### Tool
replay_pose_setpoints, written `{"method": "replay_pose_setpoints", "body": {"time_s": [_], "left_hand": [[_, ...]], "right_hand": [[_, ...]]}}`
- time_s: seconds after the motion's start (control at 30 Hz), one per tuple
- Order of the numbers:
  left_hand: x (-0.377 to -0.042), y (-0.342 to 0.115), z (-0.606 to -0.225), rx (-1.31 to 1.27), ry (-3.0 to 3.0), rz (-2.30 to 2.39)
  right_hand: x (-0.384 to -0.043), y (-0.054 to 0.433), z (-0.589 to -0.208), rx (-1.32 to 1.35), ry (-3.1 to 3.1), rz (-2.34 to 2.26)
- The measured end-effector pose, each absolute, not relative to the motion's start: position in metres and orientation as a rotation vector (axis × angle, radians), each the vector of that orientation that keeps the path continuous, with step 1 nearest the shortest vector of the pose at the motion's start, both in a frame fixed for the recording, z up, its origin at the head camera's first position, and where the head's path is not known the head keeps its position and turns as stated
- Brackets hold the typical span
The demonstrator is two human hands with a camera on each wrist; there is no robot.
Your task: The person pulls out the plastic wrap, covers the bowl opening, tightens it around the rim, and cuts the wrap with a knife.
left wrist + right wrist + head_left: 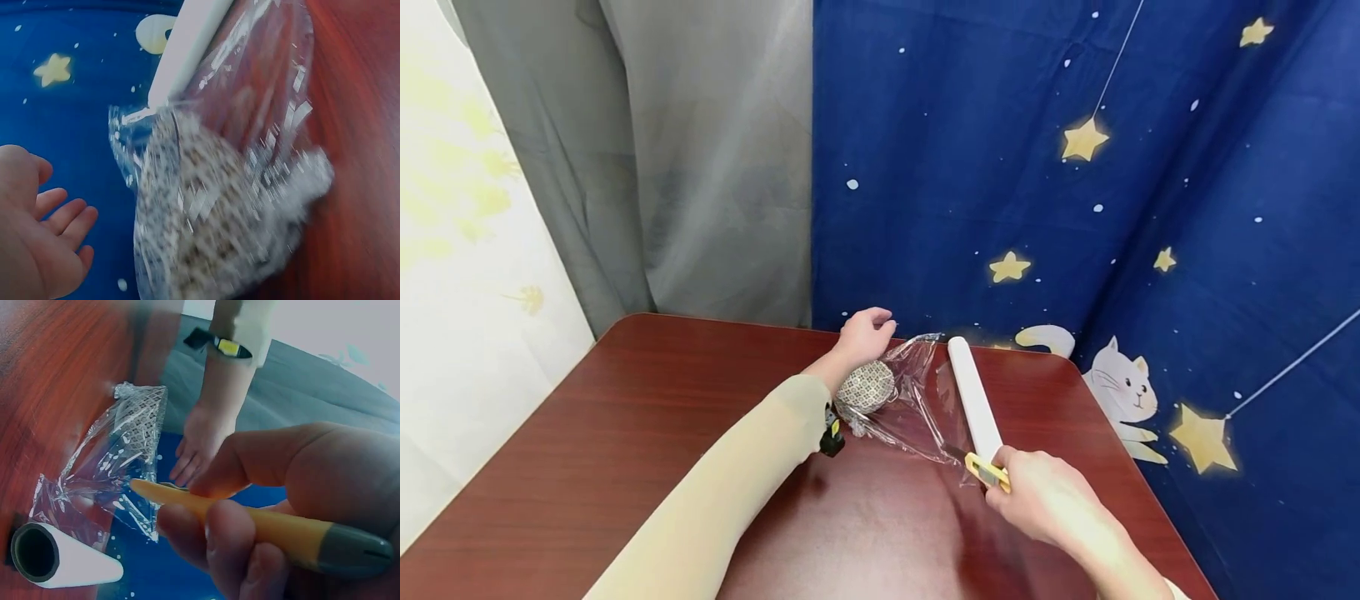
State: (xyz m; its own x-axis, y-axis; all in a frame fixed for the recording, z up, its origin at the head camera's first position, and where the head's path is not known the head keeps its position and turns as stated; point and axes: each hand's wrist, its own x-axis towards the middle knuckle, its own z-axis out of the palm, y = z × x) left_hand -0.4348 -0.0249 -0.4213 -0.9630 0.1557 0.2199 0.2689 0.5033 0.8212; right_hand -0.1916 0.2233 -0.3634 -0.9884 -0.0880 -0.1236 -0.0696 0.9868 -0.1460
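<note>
My right hand (1047,497) grips a yellow utility knife (987,472), its dark blade pointing left at the edge of a sheet of clear plastic wrap (917,412). In the right wrist view the fingers curl round the knife's yellow body (275,531). The wrap lies crumpled over a round thing with a small geometric pattern (867,387) and stretches toward a white roll (973,396) with a hollow core. Beyond the round thing, my left hand (865,335) hovers with loosely bent fingers and nothing in them, apart from the wrap in the left wrist view.
Everything lies on a reddish-brown wooden table (700,375), toward its far edge. Behind it hang a grey curtain (722,167) and a blue curtain with stars (955,167). A black device (832,433) is strapped to the left wrist.
</note>
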Motion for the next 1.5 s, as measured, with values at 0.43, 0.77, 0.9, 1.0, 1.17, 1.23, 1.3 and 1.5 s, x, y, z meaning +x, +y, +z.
{"method": "replay_pose_setpoints", "body": {"time_s": [0.43,0.77,0.9,1.0,1.17,1.23,1.3,1.5], "left_hand": [[-0.406,-0.095,-0.465,-0.302,-2.524,-1.805],[-0.383,-0.128,-0.502,-0.628,-2.795,-1.672],[-0.378,-0.125,-0.508,-0.622,-2.849,-1.552],[-0.379,-0.123,-0.513,-0.637,-2.827,-1.466],[-0.384,-0.12,-0.519,-0.665,-2.79,-1.398],[-0.387,-0.12,-0.522,-0.657,-2.798,-1.395],[-0.388,-0.12,-0.523,-0.658,-2.803,-1.373],[-0.379,-0.121,-0.514,-0.605,-2.854,-1.384]], "right_hand": [[-0.209,0.223,-0.371,-0.056,3.081,-0.38],[-0.234,0.226,-0.384,-0.04,3.092,-0.74],[-0.253,0.228,-0.392,-0.001,2.985,-1.054],[-0.265,0.23,-0.397,0.015,2.841,-1.342],[-0.278,0.231,-0.4,0.02,2.595,-1.706],[-0.281,0.231,-0.399,0.042,2.538,-1.784],[-0.284,0.231,-0.399,0.069,2.493,-1.846],[-0.289,0.231,-0.397,0.2,2.314,-2.001]]}}
